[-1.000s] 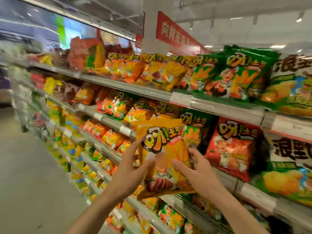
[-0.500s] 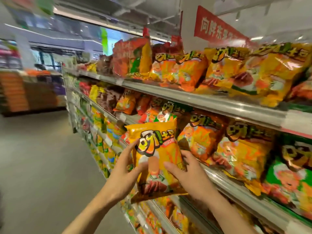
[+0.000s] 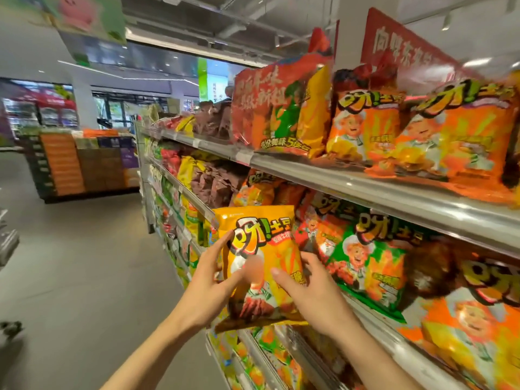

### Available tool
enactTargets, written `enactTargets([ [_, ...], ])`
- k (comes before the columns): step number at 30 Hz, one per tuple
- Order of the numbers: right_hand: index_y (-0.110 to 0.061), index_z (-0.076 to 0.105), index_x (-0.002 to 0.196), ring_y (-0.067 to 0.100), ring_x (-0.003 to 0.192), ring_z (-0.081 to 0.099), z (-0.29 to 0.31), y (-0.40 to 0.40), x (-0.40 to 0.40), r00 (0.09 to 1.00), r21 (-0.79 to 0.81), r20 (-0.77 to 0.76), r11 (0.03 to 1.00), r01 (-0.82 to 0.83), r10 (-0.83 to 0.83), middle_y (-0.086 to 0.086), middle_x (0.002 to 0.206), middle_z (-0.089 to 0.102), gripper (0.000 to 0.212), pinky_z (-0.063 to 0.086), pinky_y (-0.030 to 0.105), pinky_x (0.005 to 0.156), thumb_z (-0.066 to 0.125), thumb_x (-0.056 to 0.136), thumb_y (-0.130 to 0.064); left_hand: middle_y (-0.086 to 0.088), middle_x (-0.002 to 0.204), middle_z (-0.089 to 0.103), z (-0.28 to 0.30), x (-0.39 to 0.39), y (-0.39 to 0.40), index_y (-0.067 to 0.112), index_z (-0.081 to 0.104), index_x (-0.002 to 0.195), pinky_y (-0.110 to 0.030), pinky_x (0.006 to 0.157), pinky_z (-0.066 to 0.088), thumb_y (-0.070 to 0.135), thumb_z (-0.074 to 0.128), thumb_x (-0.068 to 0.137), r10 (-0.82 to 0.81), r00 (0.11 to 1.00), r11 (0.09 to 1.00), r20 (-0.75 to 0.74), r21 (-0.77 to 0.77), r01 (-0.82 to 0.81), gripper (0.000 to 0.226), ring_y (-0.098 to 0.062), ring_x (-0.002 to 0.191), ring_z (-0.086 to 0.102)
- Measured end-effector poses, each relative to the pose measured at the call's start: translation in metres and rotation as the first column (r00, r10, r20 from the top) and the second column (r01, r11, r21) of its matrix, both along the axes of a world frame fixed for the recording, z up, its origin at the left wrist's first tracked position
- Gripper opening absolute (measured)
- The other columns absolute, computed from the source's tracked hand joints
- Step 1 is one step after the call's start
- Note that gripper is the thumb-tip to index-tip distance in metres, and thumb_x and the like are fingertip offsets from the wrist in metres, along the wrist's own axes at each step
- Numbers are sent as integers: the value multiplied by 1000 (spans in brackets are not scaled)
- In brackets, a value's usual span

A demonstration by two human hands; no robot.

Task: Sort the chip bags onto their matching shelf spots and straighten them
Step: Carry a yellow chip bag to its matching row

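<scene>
Aisle: grey store floor (image 3: 84,277) runs along the left, beside long metal shelves (image 3: 365,190) crowded with snack bags.
Left hand (image 3: 209,285): grip on the bag's left edge, thumb across the front.
Yellow glossy chip bag (image 3: 263,257): upright, held between both hands before the middle shelf.
Right hand (image 3: 305,288): grip on the bag's right edge, thumb on its front.
Neighbour: green chip bag (image 3: 365,266) just right.

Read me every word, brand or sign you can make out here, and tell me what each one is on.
"呀!土豆": yellow chip bag held by the left hand and right hand.
"呀!土豆": green bag on the middle shelf.
"呀!土豆": orange bags on the top shelf.
"5连包": red multipack, top shelf; its large script is blurred.
Red hanging sign: characters blurred.
Shelf price tags: too small.
</scene>
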State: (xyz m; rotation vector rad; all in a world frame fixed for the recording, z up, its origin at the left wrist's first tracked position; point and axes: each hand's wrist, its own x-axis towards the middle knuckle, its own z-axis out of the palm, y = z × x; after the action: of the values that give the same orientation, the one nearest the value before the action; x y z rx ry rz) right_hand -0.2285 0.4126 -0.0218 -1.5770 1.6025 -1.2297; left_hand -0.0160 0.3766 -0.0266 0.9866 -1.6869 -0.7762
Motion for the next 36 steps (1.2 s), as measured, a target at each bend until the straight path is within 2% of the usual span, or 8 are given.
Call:
enactTargets([
  [6,-36,46,130,5,98,67,-9,-87,23,982,-16,-47,983,184,-185,-19,113,66,71,55,37,90,63,75,-76,44,135,31,-3,7,-113,59,35,141,-23,102,36,39,68,90,-126,992,991,13,-44,127,64,7,124,42],
  [10,-34,50,126,7,98,68,-5,-143,36,941,-15,-47,942,335,-335,-19,108,67,66,55,42,90,63,75,-75,9,140,53,9,4,-196,50,41,142,-18,93,47,35,71,89,-296,955,955,-10,-36,295,63,2,124,50],
  [12,-35,51,129,9,101,68,0,-165,42,907,-35,-63,909,415,-417,-16,113,69,78,55,42,91,57,69,-85,33,135,49,16,0,-233,46,41,144,-4,93,39,42,73,87,-386,922,921,6,-49,386,66,18,125,43],
  [18,-54,45,124,0,108,61,19,-202,47,805,-122,-165,822,556,-569,-22,121,62,43,53,35,97,60,86,-65,31,143,35,33,-27,-319,46,36,147,-12,105,30,33,69,91,-519,850,849,89,-61,525,66,16,131,32],
  [22,-31,33,151,6,133,44,26,-192,39,649,-183,-409,754,631,-642,-14,146,41,67,40,34,113,53,94,-59,14,145,35,41,-49,-355,27,30,152,-25,111,26,34,64,95,-494,836,843,239,-105,528,67,-2,135,30],
  [26,-24,42,148,12,140,32,17,-180,32,428,-268,-676,741,615,-600,-6,149,39,57,32,35,118,45,99,-53,-5,146,40,32,-78,-368,21,31,152,-29,109,29,38,51,100,-459,779,836,427,-89,542,58,-22,137,39],
  [31,-16,52,142,33,133,49,-3,-176,21,126,-324,-834,661,676,-538,11,141,55,60,26,45,114,46,94,-53,-15,143,42,15,-83,-365,23,40,148,-34,103,38,47,36,101,-335,766,782,548,-292,551,53,-32,131,44],
  [36,-27,9,160,34,153,12,-19,-172,12,167,-228,-860,657,719,-481,9,165,18,72,-4,43,121,17,99,-65,-14,155,27,-4,-81,-364,31,25,154,-42,112,37,66,27,96,-274,705,728,654,-338,596,68,-31,145,27],
])
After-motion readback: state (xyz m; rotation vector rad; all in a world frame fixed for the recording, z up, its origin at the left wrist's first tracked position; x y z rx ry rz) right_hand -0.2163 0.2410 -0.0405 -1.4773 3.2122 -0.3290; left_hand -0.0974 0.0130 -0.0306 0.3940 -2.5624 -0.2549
